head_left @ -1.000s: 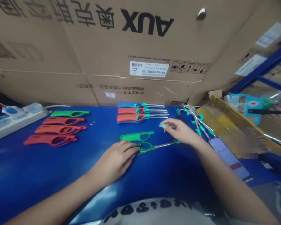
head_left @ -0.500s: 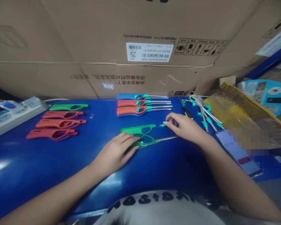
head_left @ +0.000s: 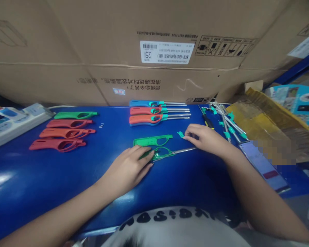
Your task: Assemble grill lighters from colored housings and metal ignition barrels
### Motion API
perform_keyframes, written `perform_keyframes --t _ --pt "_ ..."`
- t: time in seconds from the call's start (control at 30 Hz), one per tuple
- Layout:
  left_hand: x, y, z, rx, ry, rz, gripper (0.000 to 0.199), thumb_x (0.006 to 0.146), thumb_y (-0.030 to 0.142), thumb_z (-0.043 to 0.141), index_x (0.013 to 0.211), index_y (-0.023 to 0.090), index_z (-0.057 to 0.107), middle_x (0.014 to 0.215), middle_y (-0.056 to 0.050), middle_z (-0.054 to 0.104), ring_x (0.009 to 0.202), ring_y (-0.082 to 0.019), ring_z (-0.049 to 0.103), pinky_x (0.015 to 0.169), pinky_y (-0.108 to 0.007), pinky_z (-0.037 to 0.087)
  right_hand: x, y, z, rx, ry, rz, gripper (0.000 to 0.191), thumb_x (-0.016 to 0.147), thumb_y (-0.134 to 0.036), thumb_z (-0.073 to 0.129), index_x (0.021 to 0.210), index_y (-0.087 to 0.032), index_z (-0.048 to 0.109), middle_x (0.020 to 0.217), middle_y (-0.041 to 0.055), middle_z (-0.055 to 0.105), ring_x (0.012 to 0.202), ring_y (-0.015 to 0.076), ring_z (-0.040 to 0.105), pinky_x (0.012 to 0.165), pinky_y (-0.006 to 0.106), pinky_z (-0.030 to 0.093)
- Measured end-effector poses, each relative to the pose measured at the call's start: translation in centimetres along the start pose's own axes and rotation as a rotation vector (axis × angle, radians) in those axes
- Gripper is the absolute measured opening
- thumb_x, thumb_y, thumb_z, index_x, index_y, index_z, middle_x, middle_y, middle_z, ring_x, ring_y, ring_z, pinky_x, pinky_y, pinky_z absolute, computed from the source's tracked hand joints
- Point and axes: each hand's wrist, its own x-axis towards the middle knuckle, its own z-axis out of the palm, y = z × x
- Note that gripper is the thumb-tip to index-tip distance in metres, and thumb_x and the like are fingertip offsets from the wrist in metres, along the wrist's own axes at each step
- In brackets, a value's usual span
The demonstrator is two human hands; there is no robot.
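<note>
My left hand (head_left: 130,166) is closed on a green lighter shell (head_left: 163,153) lying on the blue table; a metal tube (head_left: 184,150) extends from its right end. Just behind it lies a second green shell half (head_left: 153,141). Between the fingertips of my right hand (head_left: 199,136) is a small teal piece (head_left: 180,134), above the tube's right end. Farther back rest several lighters with metal tubes, a blue one (head_left: 141,103) and an orange one (head_left: 144,119) among them.
At the left are a green shell (head_left: 73,115), red shells (head_left: 56,144) and a white power strip (head_left: 20,123). To the right are a screwdriver (head_left: 208,120), metal tubes with teal parts (head_left: 231,128), a phone (head_left: 266,168) and a yellow-taped package (head_left: 270,127). A large carton (head_left: 105,41) stands behind.
The teal piece in my right fingers has turned and shows more clearly. My left fingers have shifted slightly on the green shell. The camera view has moved a little.
</note>
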Motion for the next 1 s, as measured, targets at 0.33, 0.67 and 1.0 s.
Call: perform_keyframes --t 0.33,0.67,1.0 --pt "-0.2 -0.1 0.1 -0.038 -0.019 -0.024 0.032 0.102 0.021 0.05 0.129 0.015 0.066 0.122 -0.014 0.068 0.107 -0.029 0.065 0.088 -0.046 0.06 0.0 -1.1 -0.2 0.062 0.052 0.056 0.014 0.094 -0.03 0.059 0.084 -0.021 0.064 0.081 0.0037 0.067 0.068 0.0168 0.06 0.065 0.028 0.045" --pt "-0.1 0.4 -0.3 -0.204 -0.06 -0.124 0.032 0.098 0.018 0.056 0.129 0.018 0.062 0.119 -0.011 0.067 0.106 -0.026 0.063 0.094 -0.044 0.056 -0.4 -5.8 0.8 0.014 -0.164 -0.202 0.017 0.103 -0.024 0.045 0.1 -0.023 0.061 0.099 0.0046 0.067 0.086 0.018 0.062 0.072 0.03 0.043" --pt "0.2 0.2 0.0 -0.245 -0.057 -0.139 0.025 0.1 0.024 0.056 0.123 0.018 0.063 0.117 -0.01 0.066 0.106 -0.026 0.061 0.095 -0.044 0.053 0.0 -5.9 2.3 -0.093 -0.191 -0.263 0.023 0.106 -0.03 0.041 0.098 -0.021 0.061 0.1 0.0055 0.064 0.084 0.0182 0.059 0.067 0.031 0.04"
